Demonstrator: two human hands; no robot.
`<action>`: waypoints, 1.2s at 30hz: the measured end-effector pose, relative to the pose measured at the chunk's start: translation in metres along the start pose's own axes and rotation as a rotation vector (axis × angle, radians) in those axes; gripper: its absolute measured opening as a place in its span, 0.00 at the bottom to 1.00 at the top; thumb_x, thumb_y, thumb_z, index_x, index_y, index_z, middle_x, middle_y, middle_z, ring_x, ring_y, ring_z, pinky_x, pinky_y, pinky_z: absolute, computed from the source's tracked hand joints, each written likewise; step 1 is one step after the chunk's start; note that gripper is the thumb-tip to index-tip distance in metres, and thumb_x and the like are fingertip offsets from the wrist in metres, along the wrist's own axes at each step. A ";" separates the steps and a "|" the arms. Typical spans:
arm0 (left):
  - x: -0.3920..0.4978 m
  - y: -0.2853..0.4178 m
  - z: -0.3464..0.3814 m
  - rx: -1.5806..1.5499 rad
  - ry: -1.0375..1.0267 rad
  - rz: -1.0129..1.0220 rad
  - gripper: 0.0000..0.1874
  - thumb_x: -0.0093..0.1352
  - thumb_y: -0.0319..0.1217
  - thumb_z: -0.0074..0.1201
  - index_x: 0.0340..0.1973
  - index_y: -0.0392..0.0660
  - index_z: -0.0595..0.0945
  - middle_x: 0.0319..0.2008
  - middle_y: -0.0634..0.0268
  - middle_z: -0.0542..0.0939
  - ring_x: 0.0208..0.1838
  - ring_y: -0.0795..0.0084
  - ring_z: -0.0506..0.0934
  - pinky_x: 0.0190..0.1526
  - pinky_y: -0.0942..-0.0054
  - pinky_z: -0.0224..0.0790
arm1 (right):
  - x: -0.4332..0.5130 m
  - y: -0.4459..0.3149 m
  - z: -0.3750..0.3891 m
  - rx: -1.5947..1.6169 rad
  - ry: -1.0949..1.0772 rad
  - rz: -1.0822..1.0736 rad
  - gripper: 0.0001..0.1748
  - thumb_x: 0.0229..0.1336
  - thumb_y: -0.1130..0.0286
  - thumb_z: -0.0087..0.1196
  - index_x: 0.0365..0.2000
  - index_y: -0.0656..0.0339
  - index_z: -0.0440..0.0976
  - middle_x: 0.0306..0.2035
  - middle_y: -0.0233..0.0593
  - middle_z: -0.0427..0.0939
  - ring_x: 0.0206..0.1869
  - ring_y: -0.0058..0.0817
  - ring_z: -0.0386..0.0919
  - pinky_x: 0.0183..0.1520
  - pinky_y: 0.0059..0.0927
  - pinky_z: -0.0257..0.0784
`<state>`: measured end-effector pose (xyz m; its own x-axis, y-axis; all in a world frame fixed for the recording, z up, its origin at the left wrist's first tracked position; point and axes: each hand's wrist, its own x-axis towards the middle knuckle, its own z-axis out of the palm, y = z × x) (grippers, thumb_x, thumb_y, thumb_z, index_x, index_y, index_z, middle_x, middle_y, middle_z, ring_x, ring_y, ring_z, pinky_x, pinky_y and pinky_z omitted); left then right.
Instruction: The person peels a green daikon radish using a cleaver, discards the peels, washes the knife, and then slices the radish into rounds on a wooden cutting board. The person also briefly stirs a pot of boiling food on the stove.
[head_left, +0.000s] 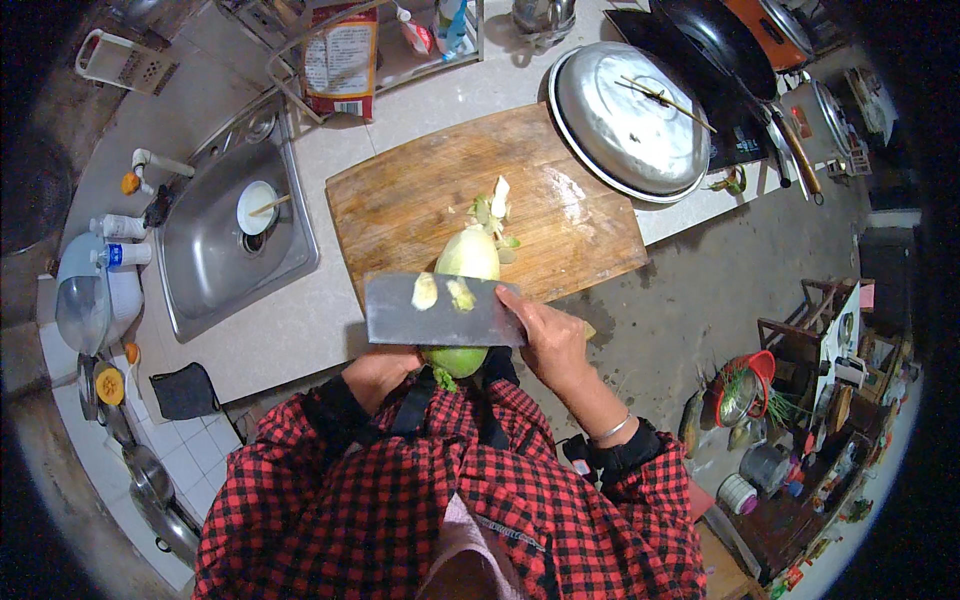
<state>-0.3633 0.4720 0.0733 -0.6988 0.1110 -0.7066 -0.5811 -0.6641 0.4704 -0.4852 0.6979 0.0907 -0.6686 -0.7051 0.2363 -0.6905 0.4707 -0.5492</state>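
A Chinese cleaver (442, 319) is gripped in my right hand (555, 337), its broad blade lying flat across the view with my thumb on its upper corner. Two pieces of peel (424, 291) stick to the blade. Behind the blade is a large radish (469, 253), pale and peeled at its far end, green with short leaf stubs at the end near my body. My left hand (384, 373) holds the radish from the left, its fingertips hidden by the cleaver. Peel scraps (495, 206) lie on the wooden cutting board (405, 195) beyond the radish.
A steel sink (217, 277) with a white bowl (257, 206) is on the left. A large metal lid (630, 112) overlaps the board's right corner, near a black wok (712, 45). A red bag (339, 67) stands by the rack. A red basin (750, 382) rests on the floor.
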 end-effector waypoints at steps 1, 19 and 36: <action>0.004 -0.001 -0.003 -0.034 -0.011 -0.009 0.22 0.66 0.43 0.53 0.50 0.43 0.75 0.42 0.62 0.80 0.40 0.68 0.80 0.42 0.66 0.76 | 0.000 0.003 0.001 -0.018 0.022 0.003 0.30 0.46 0.79 0.49 0.54 0.53 0.69 0.30 0.40 0.78 0.30 0.35 0.79 0.31 0.33 0.75; 0.046 0.006 0.012 -0.149 -0.090 -0.072 0.27 0.63 0.44 0.56 0.52 0.41 0.74 0.43 0.60 0.80 0.42 0.66 0.80 0.46 0.64 0.75 | -0.005 0.041 0.007 0.011 0.032 0.188 0.33 0.41 0.82 0.57 0.52 0.50 0.69 0.40 0.43 0.80 0.36 0.41 0.80 0.36 0.38 0.76; 0.040 0.013 0.010 -0.127 -0.211 -0.060 0.32 0.59 0.46 0.59 0.53 0.39 0.73 0.46 0.57 0.79 0.44 0.67 0.79 0.45 0.67 0.75 | -0.002 0.066 0.002 0.097 -0.193 0.506 0.27 0.45 0.76 0.59 0.49 0.47 0.72 0.28 0.48 0.79 0.33 0.46 0.79 0.34 0.43 0.74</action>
<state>-0.4031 0.4753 0.0568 -0.7439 0.2958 -0.5993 -0.5763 -0.7379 0.3512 -0.5294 0.7293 0.0526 -0.8416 -0.4922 -0.2222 -0.2616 0.7316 -0.6296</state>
